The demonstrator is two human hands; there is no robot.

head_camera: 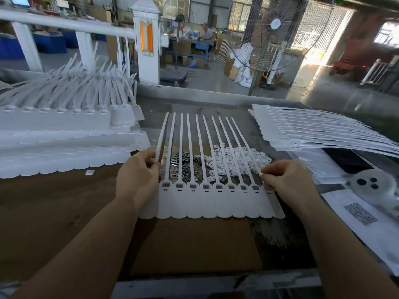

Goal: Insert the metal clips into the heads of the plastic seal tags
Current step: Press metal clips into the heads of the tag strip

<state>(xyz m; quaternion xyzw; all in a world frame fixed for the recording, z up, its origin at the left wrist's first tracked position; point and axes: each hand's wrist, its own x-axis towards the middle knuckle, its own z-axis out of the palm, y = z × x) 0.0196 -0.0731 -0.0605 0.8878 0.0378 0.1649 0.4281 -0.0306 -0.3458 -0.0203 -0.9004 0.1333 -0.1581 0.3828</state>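
Between both hands (138, 173) (285, 180) — ten joined seal tags (212, 203)

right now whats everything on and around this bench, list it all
seal tag strip: one joined row of about ten, white, flat on the cardboard at centre, tails pointing away
metal clips: loose pile, dark grey, under the tails, left part
plastic caps: loose pile, white, right of the clips
tag stacks: several layers, white, left of the bench
flat tag strips: one fanned stack, white, right rear
cardboard sheet: one, brown, under the strip
printed papers: a few, white, right edge
fan: one, grey cage, behind the bench
left hand: fingers pinch the leftmost tail
right hand: fingers pinch the rightmost tail
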